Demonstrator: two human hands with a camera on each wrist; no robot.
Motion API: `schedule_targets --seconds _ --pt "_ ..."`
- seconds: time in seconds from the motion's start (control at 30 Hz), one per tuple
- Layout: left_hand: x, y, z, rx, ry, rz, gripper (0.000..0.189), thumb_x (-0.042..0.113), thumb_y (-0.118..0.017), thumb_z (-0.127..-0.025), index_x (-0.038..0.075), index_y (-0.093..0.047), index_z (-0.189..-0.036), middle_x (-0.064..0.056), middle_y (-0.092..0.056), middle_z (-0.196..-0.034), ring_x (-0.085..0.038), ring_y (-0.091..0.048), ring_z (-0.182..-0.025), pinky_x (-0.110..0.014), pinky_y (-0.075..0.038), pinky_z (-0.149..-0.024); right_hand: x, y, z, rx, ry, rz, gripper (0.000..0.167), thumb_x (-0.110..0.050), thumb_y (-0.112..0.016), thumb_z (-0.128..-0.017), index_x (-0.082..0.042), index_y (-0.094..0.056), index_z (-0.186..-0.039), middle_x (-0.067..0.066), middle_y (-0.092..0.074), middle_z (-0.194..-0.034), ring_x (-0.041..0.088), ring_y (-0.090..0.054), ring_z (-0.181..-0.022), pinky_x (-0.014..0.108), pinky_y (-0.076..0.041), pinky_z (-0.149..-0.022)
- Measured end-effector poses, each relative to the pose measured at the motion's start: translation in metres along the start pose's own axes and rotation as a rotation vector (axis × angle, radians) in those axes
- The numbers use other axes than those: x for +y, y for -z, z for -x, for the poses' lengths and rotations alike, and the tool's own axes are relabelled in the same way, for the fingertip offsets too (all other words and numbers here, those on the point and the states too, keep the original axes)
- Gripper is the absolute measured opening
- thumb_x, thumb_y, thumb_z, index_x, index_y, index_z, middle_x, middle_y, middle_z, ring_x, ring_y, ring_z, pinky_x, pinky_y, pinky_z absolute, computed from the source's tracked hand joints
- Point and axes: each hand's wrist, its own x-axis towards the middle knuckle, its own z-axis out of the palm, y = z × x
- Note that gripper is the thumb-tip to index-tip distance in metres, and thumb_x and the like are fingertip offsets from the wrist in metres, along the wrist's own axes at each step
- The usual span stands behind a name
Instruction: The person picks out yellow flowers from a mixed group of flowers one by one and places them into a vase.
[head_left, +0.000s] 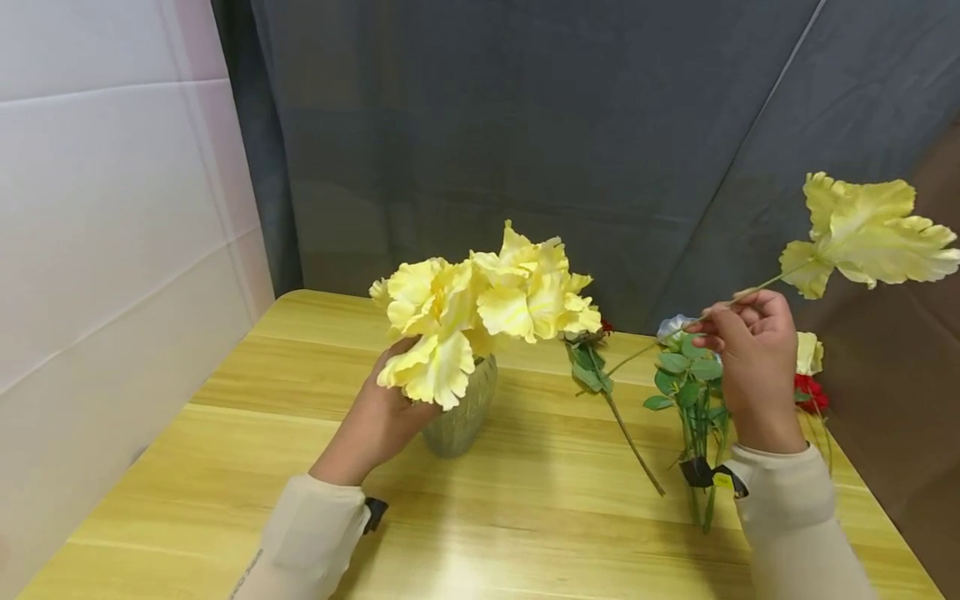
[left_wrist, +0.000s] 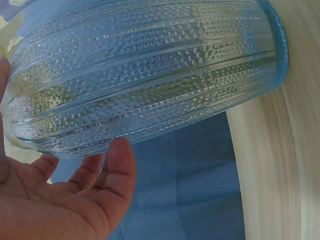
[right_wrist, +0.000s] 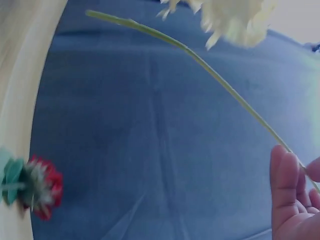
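Observation:
A ribbed, dimpled glass vase [left_wrist: 150, 75] stands on the table, with ruffled yellow flowers [head_left: 525, 287] bunched at its top. My left hand [head_left: 390, 408] holds the vase near its mouth; in the head view the petals hide part of those fingers. In the left wrist view, fingertips [left_wrist: 121, 155] touch the vase's side. Off to the right, my right hand [head_left: 757, 362] pinches the thin green stem of a single yellow flower [head_left: 862, 237] between thumb and fingers. Its bloom points up and right, and the bare stem end [right_wrist: 110, 18] reaches leftward through the air.
A red flower with green leaves [head_left: 588, 367] lies on the wooden table [head_left: 262, 467] behind the vase's right side. Leafy green stems [head_left: 693, 392] and a red bloom [head_left: 812, 393] lie around the right forearm. Dark grey cloth [head_left: 480, 125] hangs behind the table.

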Motion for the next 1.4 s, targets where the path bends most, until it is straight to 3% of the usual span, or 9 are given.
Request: schedule_targets --seconds 0.17,0.33,0.5,0.7,0.97,1.17,1.4 --pt "0.000 0.000 -0.001 0.002 -0.012 0.004 0.073 0.017 -0.076 -0.090 0.022 -0.036 -0.151 -0.001 -0.042 -0.146 -0.017 -0.052 -0.122 -0.045 -0.047 -0.097 -0.004 -0.016 0.013 0.028 0.093 -0.120 0.018 0.002 -0.062 -0.095 0.001 -0.047 -0.105 0.020 -0.056 -0.091 0.026 -0.067 -0.070 0.028 -0.057 -0.061" --pt "0.000 0.000 -0.001 -0.001 -0.012 0.019 0.072 0.018 -0.075 -0.091 0.023 -0.036 -0.151 0.000 -0.044 -0.145 -0.017 -0.053 -0.122 -0.045 -0.047 -0.097 -0.001 -0.027 0.022 -0.001 0.164 -0.257 0.017 0.004 -0.061 -0.095 0.002 -0.047 -0.105 0.020 -0.057 -0.091 0.028 -0.067 -0.073 0.029 -0.057 -0.063" --pt "0.001 -0.001 -0.001 -0.001 0.000 0.044 0.073 0.018 -0.076 -0.090 0.023 -0.036 -0.151 0.000 -0.044 -0.145 -0.016 -0.053 -0.123 -0.044 -0.048 -0.096 0.004 -0.041 0.033 -0.016 0.210 -0.460 0.013 0.011 -0.056 -0.095 0.005 -0.045 -0.101 0.023 -0.058 -0.088 0.032 -0.068 -0.070 0.032 -0.058 -0.061" --pt "0.001 0.000 0.000 0.000 0.011 0.041 0.074 0.020 -0.076 -0.090 0.022 -0.034 -0.152 -0.001 -0.042 -0.147 -0.017 -0.052 -0.124 -0.045 -0.048 -0.097 0.005 -0.055 0.042 0.046 0.255 -0.646 0.018 0.016 -0.055 -0.092 0.008 -0.041 -0.100 0.026 -0.056 -0.087 0.036 -0.067 -0.067 0.035 -0.058 -0.057" --pt "0.000 -0.001 -0.001 -0.001 0.010 0.032 0.074 0.021 -0.075 -0.091 0.022 -0.034 -0.152 -0.001 -0.042 -0.147 -0.017 -0.051 -0.125 -0.045 -0.047 -0.098 0.014 -0.069 0.053 0.106 0.321 -0.648 0.017 0.015 -0.054 -0.093 0.008 -0.041 -0.101 0.026 -0.058 -0.090 0.037 -0.068 -0.070 0.035 -0.058 -0.058" --pt "0.001 0.000 0.000 0.002 0.019 0.022 0.075 0.022 -0.075 -0.091 0.020 -0.032 -0.153 -0.004 -0.039 -0.149 -0.019 -0.051 -0.125 -0.047 -0.047 -0.098 0.025 -0.078 0.061 0.043 0.365 -0.602 0.013 0.016 -0.050 -0.095 0.010 -0.043 -0.104 0.025 -0.057 -0.092 0.035 -0.069 -0.073 0.034 -0.058 -0.061" --pt "0.000 -0.001 -0.001 0.007 0.004 0.024 0.072 0.021 -0.075 -0.091 0.022 -0.036 -0.151 -0.001 -0.043 -0.145 -0.018 -0.053 -0.122 -0.045 -0.048 -0.095 0.036 -0.089 0.068 -0.023 0.405 -0.435 0.012 0.012 -0.049 -0.097 0.009 -0.043 -0.107 0.022 -0.059 -0.096 0.032 -0.068 -0.078 0.034 -0.057 -0.066"
